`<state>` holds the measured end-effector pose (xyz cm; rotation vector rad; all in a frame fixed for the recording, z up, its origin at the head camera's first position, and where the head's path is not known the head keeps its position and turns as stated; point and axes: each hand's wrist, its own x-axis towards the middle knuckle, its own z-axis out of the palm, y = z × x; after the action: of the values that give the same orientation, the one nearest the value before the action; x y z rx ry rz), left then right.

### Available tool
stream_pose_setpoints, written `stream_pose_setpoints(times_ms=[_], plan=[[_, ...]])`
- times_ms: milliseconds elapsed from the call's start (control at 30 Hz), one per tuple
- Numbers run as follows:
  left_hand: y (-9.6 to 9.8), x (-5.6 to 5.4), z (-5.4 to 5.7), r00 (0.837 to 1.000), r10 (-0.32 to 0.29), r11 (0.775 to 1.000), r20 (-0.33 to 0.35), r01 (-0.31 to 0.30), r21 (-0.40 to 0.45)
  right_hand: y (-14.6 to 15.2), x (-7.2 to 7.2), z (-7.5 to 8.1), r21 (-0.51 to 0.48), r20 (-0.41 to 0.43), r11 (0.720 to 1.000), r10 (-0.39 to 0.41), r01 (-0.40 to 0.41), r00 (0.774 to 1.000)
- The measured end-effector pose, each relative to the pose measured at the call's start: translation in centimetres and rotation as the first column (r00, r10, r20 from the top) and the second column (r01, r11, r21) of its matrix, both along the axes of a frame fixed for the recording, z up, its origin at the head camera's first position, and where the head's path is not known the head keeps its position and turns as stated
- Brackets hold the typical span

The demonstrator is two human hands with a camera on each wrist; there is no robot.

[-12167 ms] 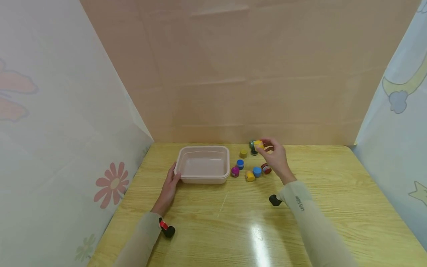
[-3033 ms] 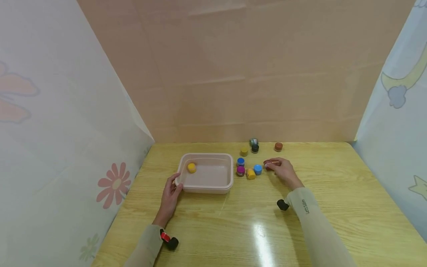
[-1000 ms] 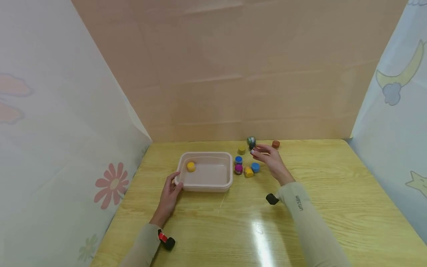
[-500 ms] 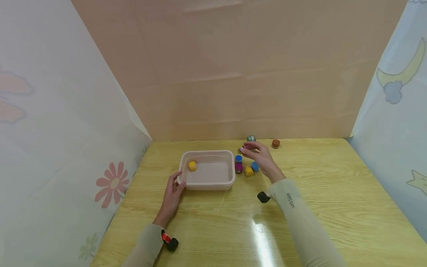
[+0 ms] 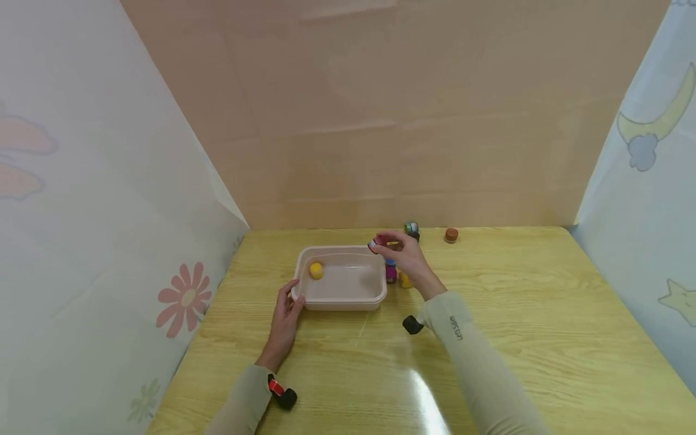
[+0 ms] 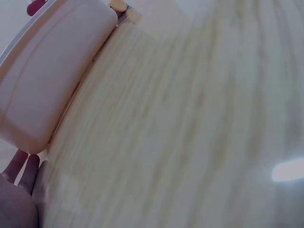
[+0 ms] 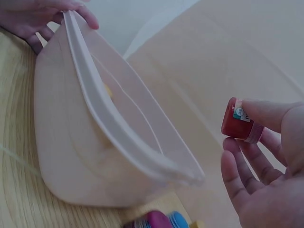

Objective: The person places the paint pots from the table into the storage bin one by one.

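Note:
In the head view my right hand (image 5: 405, 257) holds a small dark red paint pot (image 5: 375, 245) over the right back corner of a pale pink plastic tub (image 5: 339, 306). The right wrist view shows the paint pot tilted, pinched between thumb and fingertips, its white and green label by the thumb. My left hand (image 5: 285, 314) grips the tub's front left corner, with the thumb over the rim and fingers outside. Inside the tub, toward the left, lies a yellow paint pot (image 5: 316, 270).
Right of the tub stand a magenta pot (image 5: 391, 273), a blue pot (image 5: 390, 263) and an orange-yellow pot (image 5: 406, 280), partly behind my right hand. Farther back are a green pot (image 5: 411, 227), a black pot (image 5: 415, 236) and a brownish-red pot (image 5: 451, 235), before a brown paper backdrop (image 5: 348, 151).
The yellow pot, earlier in my right hand, now lies in the tub. My right hand has since picked up the dark red pot and carried it left to the tub. My left hand keeps its grip.

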<state>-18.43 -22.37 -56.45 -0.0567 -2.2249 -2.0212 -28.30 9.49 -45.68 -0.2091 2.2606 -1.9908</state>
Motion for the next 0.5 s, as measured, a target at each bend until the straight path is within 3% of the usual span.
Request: stream_pose_setpoints(times_ms=[267, 500], plan=[[0.1, 0.1, -0.2, 1.0, 0.003, 1.0, 0.004, -0.003, -0.027, -2.7, 0.0, -0.2, -0.048, -0.045, 0.998, 0.035, -0.037, 0.998], [-0.1, 0.0, -0.5, 1.0, 0.01, 0.999, 0.005, -0.01, -0.051, -5.1, 0.0, -0.8, -0.092, 0.002, 0.993, 0.07, -0.07, 0.998]])
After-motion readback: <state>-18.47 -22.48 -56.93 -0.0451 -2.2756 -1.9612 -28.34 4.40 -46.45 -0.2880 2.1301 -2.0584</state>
